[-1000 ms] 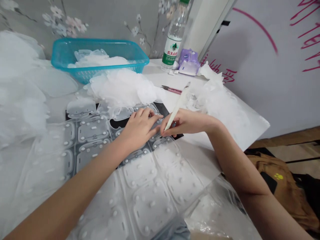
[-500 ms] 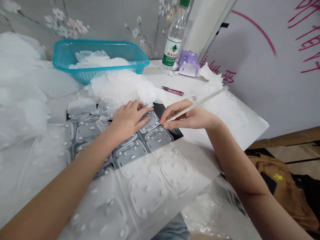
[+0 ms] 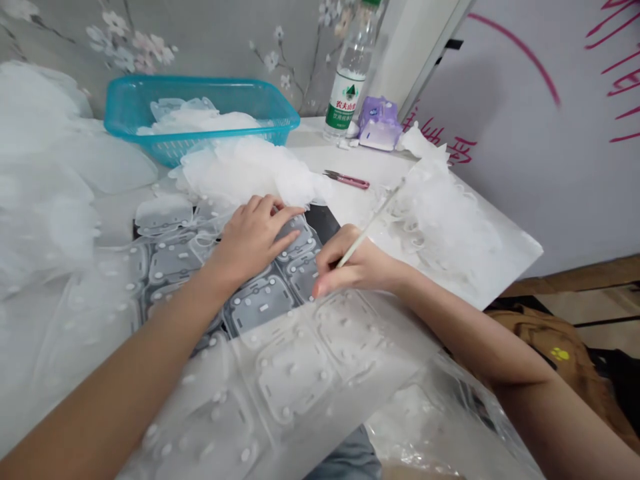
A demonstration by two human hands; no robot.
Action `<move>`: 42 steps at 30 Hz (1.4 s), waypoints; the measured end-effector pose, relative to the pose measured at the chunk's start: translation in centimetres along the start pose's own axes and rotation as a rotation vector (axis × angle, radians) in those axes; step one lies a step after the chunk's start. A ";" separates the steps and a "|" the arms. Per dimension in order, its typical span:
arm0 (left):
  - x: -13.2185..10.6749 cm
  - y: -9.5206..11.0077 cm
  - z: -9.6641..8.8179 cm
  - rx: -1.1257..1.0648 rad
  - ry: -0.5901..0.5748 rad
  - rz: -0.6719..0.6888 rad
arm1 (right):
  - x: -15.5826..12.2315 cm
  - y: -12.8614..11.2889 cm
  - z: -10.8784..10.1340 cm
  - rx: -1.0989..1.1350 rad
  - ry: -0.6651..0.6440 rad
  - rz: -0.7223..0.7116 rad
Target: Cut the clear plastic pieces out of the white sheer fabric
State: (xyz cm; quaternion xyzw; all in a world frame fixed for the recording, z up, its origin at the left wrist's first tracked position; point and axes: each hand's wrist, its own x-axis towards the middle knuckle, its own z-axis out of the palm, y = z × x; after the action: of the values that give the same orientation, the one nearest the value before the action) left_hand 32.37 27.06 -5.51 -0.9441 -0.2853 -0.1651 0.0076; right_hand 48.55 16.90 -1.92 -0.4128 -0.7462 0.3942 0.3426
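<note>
My left hand (image 3: 253, 243) lies flat on a translucent plastic sheet of moulded square pads with raised studs (image 3: 260, 307), holding nothing. My right hand (image 3: 357, 268) grips a thin white stick (image 3: 370, 223) between thumb and fingers, its far end reaching toward a fluffy heap of white film scraps (image 3: 440, 220). The fingertips of my right hand rest near the pads. A black mat (image 3: 323, 223) shows beneath the sheet between my hands. Another heap of white film (image 3: 245, 170) lies just beyond my left hand.
A teal plastic basket (image 3: 225, 131) holding white film stands at the back. Behind it are a water bottle (image 3: 350, 87) and a purple packet (image 3: 379, 127). Pink-handled scissors (image 3: 347, 180) lie on the white board (image 3: 495, 260). Large film sheets (image 3: 45, 220) pile up at the left.
My right hand has moved down and left, and the stick has swung from pointing right to pointing up and right. My left hand has shifted slightly left on the sheet.
</note>
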 end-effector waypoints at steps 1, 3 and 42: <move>0.0 -0.1 -0.1 -0.024 -0.011 0.009 | 0.1 0.0 0.2 0.014 0.058 0.015; 0.1 -0.3 -0.7 -0.098 -0.040 0.053 | 0.3 0.1 0.3 0.044 0.210 0.037; -2.4 0.0 -1.1 -0.191 -0.456 0.073 | 2.7 3.7 -0.8 -0.243 0.314 0.059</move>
State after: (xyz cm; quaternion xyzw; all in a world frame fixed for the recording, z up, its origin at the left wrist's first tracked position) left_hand 30.16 25.64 -5.19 -0.9631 -0.2283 0.0265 -0.1402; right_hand 49.34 20.78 -4.29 -0.5293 -0.7134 0.2418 0.3905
